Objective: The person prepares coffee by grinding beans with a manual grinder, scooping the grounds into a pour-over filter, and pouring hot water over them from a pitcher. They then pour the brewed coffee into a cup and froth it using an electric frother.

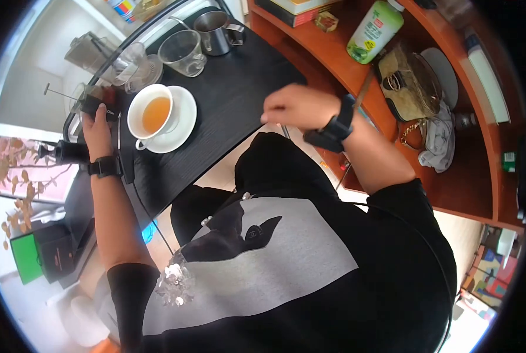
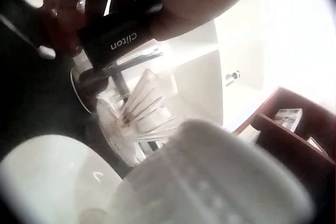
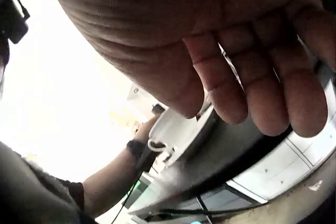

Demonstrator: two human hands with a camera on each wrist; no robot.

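Observation:
My left hand grips a black milk frother at the far left edge of the black table. Its handle carries pale lettering, and in the head view a thin metal rod points away to the left. Beside that hand, a white cup of amber liquid stands on a white saucer. My right hand hovers over the table's right front edge, holding nothing. In the right wrist view its fingers hang loosely bent and slightly spread.
At the table's back stand a clear glass cup, a steel pitcher and a ribbed glass dripper. Wooden shelves on the right hold a green-and-white bottle and a handbag. A cable runs down by the left wrist.

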